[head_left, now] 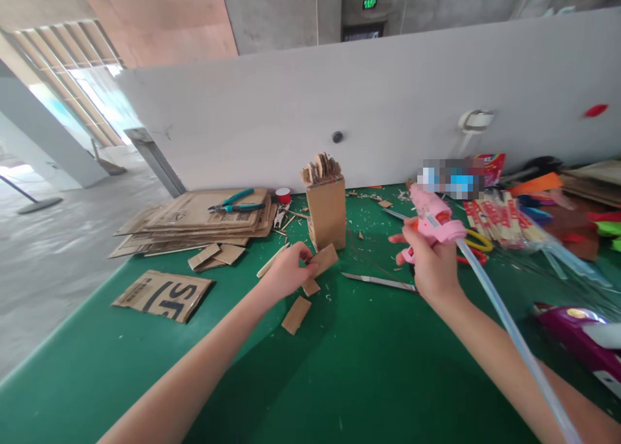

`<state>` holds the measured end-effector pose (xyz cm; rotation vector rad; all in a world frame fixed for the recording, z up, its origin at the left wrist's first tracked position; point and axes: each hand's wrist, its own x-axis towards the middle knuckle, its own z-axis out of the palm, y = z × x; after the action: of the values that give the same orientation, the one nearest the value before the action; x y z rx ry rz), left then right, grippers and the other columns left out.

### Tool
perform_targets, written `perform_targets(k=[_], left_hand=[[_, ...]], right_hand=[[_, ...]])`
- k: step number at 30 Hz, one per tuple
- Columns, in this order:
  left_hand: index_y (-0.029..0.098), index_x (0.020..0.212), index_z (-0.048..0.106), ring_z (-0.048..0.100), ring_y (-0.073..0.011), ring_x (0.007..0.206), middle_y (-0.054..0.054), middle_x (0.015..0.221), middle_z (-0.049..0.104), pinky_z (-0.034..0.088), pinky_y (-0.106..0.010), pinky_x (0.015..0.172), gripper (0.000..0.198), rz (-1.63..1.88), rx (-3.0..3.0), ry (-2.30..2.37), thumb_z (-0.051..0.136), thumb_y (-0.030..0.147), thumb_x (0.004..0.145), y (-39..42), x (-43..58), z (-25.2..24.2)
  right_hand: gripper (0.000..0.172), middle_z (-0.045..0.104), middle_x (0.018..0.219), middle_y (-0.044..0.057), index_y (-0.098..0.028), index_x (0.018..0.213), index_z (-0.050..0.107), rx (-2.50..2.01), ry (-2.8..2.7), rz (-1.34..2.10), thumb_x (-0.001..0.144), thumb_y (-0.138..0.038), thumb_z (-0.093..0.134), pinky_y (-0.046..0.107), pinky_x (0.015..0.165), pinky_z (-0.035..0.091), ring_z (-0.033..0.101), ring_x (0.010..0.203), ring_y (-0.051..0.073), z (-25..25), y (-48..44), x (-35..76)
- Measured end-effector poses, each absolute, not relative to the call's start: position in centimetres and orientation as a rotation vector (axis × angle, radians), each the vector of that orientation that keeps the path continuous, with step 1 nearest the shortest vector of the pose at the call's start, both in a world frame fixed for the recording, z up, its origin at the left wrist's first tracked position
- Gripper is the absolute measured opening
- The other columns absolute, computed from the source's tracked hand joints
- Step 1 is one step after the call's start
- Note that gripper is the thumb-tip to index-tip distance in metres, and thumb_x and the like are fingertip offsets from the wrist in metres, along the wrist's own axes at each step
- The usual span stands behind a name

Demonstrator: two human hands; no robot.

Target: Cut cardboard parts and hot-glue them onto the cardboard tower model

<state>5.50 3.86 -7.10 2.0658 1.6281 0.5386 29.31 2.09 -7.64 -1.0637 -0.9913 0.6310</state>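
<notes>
My left hand [291, 272] pinches a small cardboard piece [325, 259] by its left end, just in front of an upright cardboard box [327, 214]. Rounded layered cardboard shapes [321, 169] stick up from the box's top. Two more loose pieces lie below that hand, one being a small cardboard rectangle [296, 314]. On the right, my right hand [433, 263] is wrapped round a pink glue gun [431, 214], some of its fingers spread. A long clear glue stick [514, 334] trails from the gun's back end over my forearm.
Stacked cardboard sheets [194, 217] carry teal-handled pliers [237, 201] at the left. A printed cardboard piece [165, 295] lies nearer. A slim blade [378, 281] rests between my hands. Wrapped sticks [504, 221] and a purple device [577, 340] are at the right. A grey partition [272, 120] stands behind.
</notes>
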Motion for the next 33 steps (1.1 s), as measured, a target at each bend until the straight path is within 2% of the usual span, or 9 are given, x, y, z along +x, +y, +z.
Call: perform_targets(k=[2,5,7,11,18,23,28,33], left_hand=[[0.019,0.079,0.053,0.057,-0.0149,0.065,0.0,0.079,0.062,0.039,-0.025,0.055,0.01,0.533,2.1,1.662,0.055,0.029,0.077,3.7,4.9,-6.1],[0.02,0.08,0.052,0.056,-0.0158,0.065,0.0,0.075,0.062,0.037,-0.025,0.054,0.006,0.592,2.224,1.709,0.053,0.026,0.078,3.5,4.3,-5.1],[0.021,0.082,0.052,0.057,-0.0161,0.068,0.0,0.077,0.063,0.038,-0.026,0.057,0.004,0.682,2.281,1.671,0.051,0.024,0.08,3.4,4.2,-5.2],[0.02,0.084,0.051,0.061,-0.0188,0.08,-0.003,0.085,0.065,0.044,-0.029,0.068,0.005,0.809,2.334,1.625,0.053,0.025,0.083,3.3,4.7,-6.9],[0.021,0.089,0.045,0.064,-0.0193,0.07,-0.002,0.075,0.064,0.044,-0.028,0.06,0.006,0.92,2.267,1.611,0.049,0.026,0.087,3.4,5.3,-9.6],[0.021,0.09,0.047,0.064,-0.0154,0.071,0.0,0.079,0.064,0.048,-0.026,0.063,0.011,1.281,1.968,1.401,0.054,0.023,0.082,4.3,5.2,-10.0],[0.019,0.087,0.06,0.058,-0.0126,0.069,-0.001,0.08,0.06,0.047,-0.023,0.06,0.009,1.347,2.013,1.317,0.058,0.025,0.081,4.5,5.3,-10.3],[0.018,0.08,0.062,0.047,-0.0091,0.06,0.001,0.075,0.051,0.041,-0.021,0.055,0.008,1.427,2.144,1.356,0.058,0.024,0.083,4.3,5.4,-10.7]], right_hand=[[0.026,0.057,0.078,0.0,-0.02,0.09,0.053,-1.064,-1.041,0.664,0.075,-0.039,0.063,0.02,0.035,0.039,0.059,0.058,0.014,-8.0,1.4,29.1],[0.023,0.053,0.054,-0.005,-0.019,0.089,0.054,-1.069,-1.215,0.763,0.081,-0.04,0.057,0.021,0.037,0.038,0.049,0.041,0.01,-8.6,0.3,28.4],[0.025,0.051,0.047,-0.006,-0.019,0.089,0.054,-1.088,-1.312,0.824,0.083,-0.043,0.055,0.022,0.038,0.037,0.045,0.036,0.009,-8.9,-0.3,27.7],[0.034,0.056,0.054,-0.003,-0.019,0.089,0.053,-1.169,-1.387,0.895,0.083,-0.052,0.053,0.023,0.038,0.037,0.045,0.038,0.009,-9.2,-0.9,26.6],[0.046,0.056,0.051,-0.002,-0.017,0.094,0.055,-1.361,-1.371,0.915,0.082,-0.061,0.048,0.024,0.041,0.038,0.048,0.04,0.011,-10.0,-0.9,26.4],[0.045,0.051,0.046,-0.005,-0.018,0.098,0.055,-1.321,-1.411,0.926,0.081,-0.06,0.049,0.024,0.043,0.041,0.049,0.042,0.013,-10.6,-1.2,26.4],[0.042,0.049,0.043,-0.005,-0.019,0.089,0.054,-1.368,-1.381,0.844,0.083,-0.06,0.046,0.024,0.041,0.039,0.047,0.039,0.012,-10.1,-1.8,26.3],[0.034,0.047,0.045,-0.005,-0.02,0.082,0.054,-1.329,-1.541,0.813,0.083,-0.054,0.049,0.025,0.044,0.041,0.047,0.04,0.012,-10.2,-1.9,26.3]])
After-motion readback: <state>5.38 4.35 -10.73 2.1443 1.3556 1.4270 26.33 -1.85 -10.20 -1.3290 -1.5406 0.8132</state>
